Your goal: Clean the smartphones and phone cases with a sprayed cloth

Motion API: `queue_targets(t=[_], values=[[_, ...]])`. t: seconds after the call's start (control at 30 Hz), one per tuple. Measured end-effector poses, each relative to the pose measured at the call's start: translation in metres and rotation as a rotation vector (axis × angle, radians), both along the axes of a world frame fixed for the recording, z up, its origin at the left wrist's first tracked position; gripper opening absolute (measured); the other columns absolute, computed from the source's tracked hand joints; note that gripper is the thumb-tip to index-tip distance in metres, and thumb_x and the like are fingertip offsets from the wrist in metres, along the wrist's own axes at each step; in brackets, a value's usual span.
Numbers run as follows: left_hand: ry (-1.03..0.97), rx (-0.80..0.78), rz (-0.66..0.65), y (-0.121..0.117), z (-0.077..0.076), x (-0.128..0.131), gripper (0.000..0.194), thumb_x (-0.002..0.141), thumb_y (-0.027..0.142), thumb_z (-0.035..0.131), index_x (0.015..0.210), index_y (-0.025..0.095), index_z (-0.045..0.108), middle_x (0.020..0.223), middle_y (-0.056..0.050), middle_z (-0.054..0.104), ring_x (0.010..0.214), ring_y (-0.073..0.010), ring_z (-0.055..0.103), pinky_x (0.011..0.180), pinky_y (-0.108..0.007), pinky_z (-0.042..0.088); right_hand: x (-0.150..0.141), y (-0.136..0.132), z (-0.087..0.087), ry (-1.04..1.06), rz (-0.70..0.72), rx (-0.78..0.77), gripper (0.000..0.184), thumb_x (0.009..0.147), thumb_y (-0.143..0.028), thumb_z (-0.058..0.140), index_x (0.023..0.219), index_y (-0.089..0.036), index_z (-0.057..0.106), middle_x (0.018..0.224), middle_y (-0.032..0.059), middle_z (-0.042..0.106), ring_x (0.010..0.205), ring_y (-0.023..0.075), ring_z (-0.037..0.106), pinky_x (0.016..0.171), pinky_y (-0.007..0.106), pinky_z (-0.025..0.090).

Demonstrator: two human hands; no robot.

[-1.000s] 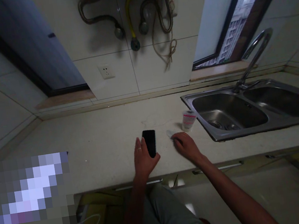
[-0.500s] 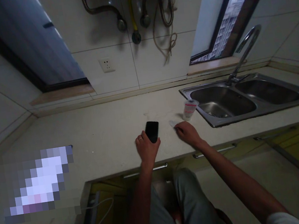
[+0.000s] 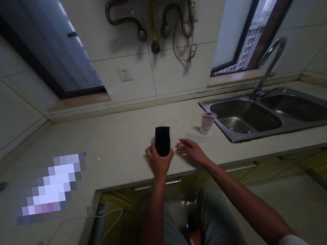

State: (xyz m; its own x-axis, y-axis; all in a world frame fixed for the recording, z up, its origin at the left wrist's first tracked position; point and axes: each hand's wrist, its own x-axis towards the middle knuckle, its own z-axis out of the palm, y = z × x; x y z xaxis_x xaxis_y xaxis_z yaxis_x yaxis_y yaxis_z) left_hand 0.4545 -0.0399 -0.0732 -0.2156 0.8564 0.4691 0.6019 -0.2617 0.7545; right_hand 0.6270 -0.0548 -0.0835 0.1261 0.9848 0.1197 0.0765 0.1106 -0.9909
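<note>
A black-screened smartphone (image 3: pixel 163 141) is in my left hand (image 3: pixel 160 162), tilted up at the counter's front edge. The thumb lies along its right side and the fingers along its left; a ring shows on one finger. Just right of the phone, my right hand (image 3: pixel 189 149) hovers low over the counter with its fingers loosely apart. I cannot make out anything in them. Beyond that hand, a clear plastic cup (image 3: pixel 207 123) with red markings stands beside the sink. A faint pale patch lies on the counter between them, too dim to name.
A double-bowl steel sink (image 3: pixel 245 116) with a curved faucet (image 3: pixel 272 51) fills the right side of the counter (image 3: pixel 118 145). A blurred-out bright object (image 3: pixel 53 186) lies at left, with a white cable (image 3: pixel 64 223) nearby. Hoses (image 3: pixel 123 20) and an outlet (image 3: pixel 125 74) are on the wall.
My left hand has raised the phone off the counter and tilted it. My right hand has moved left toward the phone, its closed fingers opening. The view has shifted slightly.
</note>
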Motion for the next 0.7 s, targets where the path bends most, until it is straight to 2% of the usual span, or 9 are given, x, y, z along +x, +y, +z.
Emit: queue_targets(t=[0.07, 0.13, 0.2, 0.3, 0.37, 0.43, 0.57, 0.63, 0.7], values=[[-0.105, 0.03, -0.069, 0.0, -0.002, 0.003, 0.09, 0.066, 0.043, 0.08, 0.143, 0.015, 0.044, 0.124, -0.017, 0.052, 0.116, -0.0305, 0.056, 0.1, -0.043, 0.047, -0.022, -0.001, 0.005, 0.267, 0.141, -0.1, 0.045, 0.077, -0.06, 0.069, 0.096, -0.019, 0.068, 0.086, 0.0056, 0.07, 0.076, 0.0183, 0.064, 0.076, 0.035, 0.054], [-0.199, -0.004, -0.128, -0.001, -0.004, 0.005, 0.09, 0.065, 0.043, 0.081, 0.142, 0.016, 0.045, 0.124, -0.017, 0.054, 0.118, -0.0309, 0.056, 0.104, -0.045, 0.044, -0.036, -0.002, 0.011, 0.363, 0.181, -0.113, 0.045, 0.075, -0.062, 0.071, 0.072, -0.018, 0.063, 0.065, -0.0001, 0.061, 0.06, 0.0126, 0.055, 0.062, 0.027, 0.049], [-0.301, -0.073, -0.183, -0.003, -0.004, 0.007, 0.09, 0.063, 0.042, 0.083, 0.142, 0.019, 0.046, 0.129, -0.017, 0.054, 0.125, -0.0321, 0.053, 0.108, -0.046, 0.041, -0.04, -0.003, 0.017, 0.372, 0.187, -0.101, 0.047, 0.074, -0.062, 0.072, 0.063, -0.017, 0.059, 0.058, -0.0025, 0.055, 0.055, 0.0103, 0.048, 0.056, 0.024, 0.044], [-0.511, -0.196, -0.297, -0.007, -0.001, 0.005, 0.093, 0.056, 0.037, 0.089, 0.139, 0.021, 0.05, 0.138, -0.016, 0.054, 0.134, -0.0335, 0.046, 0.111, -0.044, 0.037, -0.032, -0.007, 0.026, 0.352, 0.201, -0.106, 0.045, 0.07, -0.059, 0.076, 0.062, -0.017, 0.06, 0.058, -0.0031, 0.054, 0.055, 0.0103, 0.048, 0.056, 0.023, 0.043], [-0.667, -0.287, -0.404, -0.009, 0.005, 0.003, 0.093, 0.051, 0.033, 0.092, 0.135, 0.022, 0.054, 0.135, -0.013, 0.058, 0.129, -0.0323, 0.052, 0.106, -0.039, 0.042, -0.026, -0.008, 0.03, 0.334, 0.198, -0.114, 0.044, 0.069, -0.057, 0.077, 0.061, -0.017, 0.059, 0.057, -0.004, 0.052, 0.054, 0.0101, 0.047, 0.055, 0.023, 0.042], [-0.792, -0.353, -0.485, -0.008, 0.012, 0.001, 0.083, 0.054, 0.035, 0.092, 0.128, 0.021, 0.058, 0.124, -0.011, 0.065, 0.117, -0.0286, 0.061, 0.098, -0.035, 0.047, -0.021, -0.009, 0.032, 0.305, 0.189, -0.121, 0.044, 0.069, -0.057, 0.076, 0.062, -0.017, 0.059, 0.058, -0.0041, 0.052, 0.054, 0.0102, 0.047, 0.054, 0.023, 0.043], [-0.956, -0.442, -0.469, -0.001, 0.024, 0.0, 0.056, 0.062, 0.048, 0.086, 0.105, 0.018, 0.064, 0.094, -0.007, 0.071, 0.089, -0.0212, 0.067, 0.08, -0.03, 0.05, -0.02, -0.012, 0.032, 0.248, 0.216, -0.106, 0.041, 0.072, -0.056, 0.074, 0.066, -0.016, 0.065, 0.062, -0.0026, 0.057, 0.059, 0.012, 0.052, 0.059, 0.025, 0.047], [-1.021, -0.475, -0.464, 0.004, 0.026, -0.001, 0.052, 0.06, 0.049, 0.086, 0.095, 0.017, 0.064, 0.084, -0.004, 0.07, 0.077, -0.0181, 0.065, 0.072, -0.028, 0.05, -0.021, -0.014, 0.03, 0.257, 0.203, -0.089, 0.036, 0.07, -0.051, 0.077, 0.078, -0.016, 0.07, 0.066, -0.0023, 0.061, 0.061, 0.0119, 0.054, 0.06, 0.025, 0.048], [-1.081, -0.49, -0.481, 0.007, 0.022, -0.002, 0.052, 0.058, 0.047, 0.088, 0.091, 0.016, 0.064, 0.08, -0.003, 0.069, 0.071, -0.0161, 0.064, 0.069, -0.027, 0.049, -0.023, -0.015, 0.027, 0.285, 0.16, -0.095, 0.042, 0.066, -0.044, 0.081, 0.095, -0.016, 0.073, 0.07, -0.0021, 0.065, 0.06, 0.0113, 0.055, 0.059, 0.025, 0.047]])
